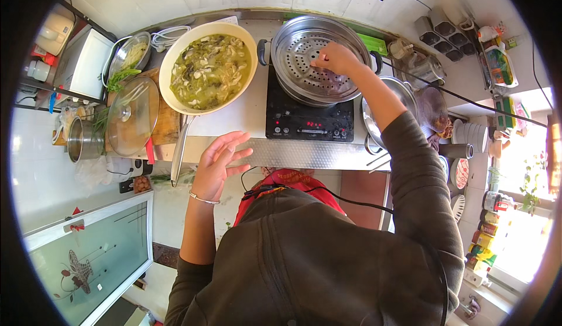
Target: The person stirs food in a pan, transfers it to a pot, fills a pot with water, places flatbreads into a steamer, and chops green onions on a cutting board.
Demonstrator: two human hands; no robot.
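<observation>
My right hand (336, 59) is over the perforated floor of a steel steamer pot (303, 78), its fingers curled in; whether something small is between them cannot be seen. The steamer stands on a black induction cooker (309, 126) with a lit red display. My left hand (221, 163) is raised in front of the counter edge, fingers apart and holding nothing. Nearest to it is the metal handle (181, 152) of a cream pan (164, 69), which holds a yellow-green stew (210, 71) with pale and dark pieces.
Left of the pan, a glass lid (133, 119) rests by a wooden cutting board (169, 128), near a bowl of shredded food (134, 54) and a steel pot (83, 139). Right of the cooker is a lidded steel pan (373, 122). A black cable (465, 97) crosses the right side.
</observation>
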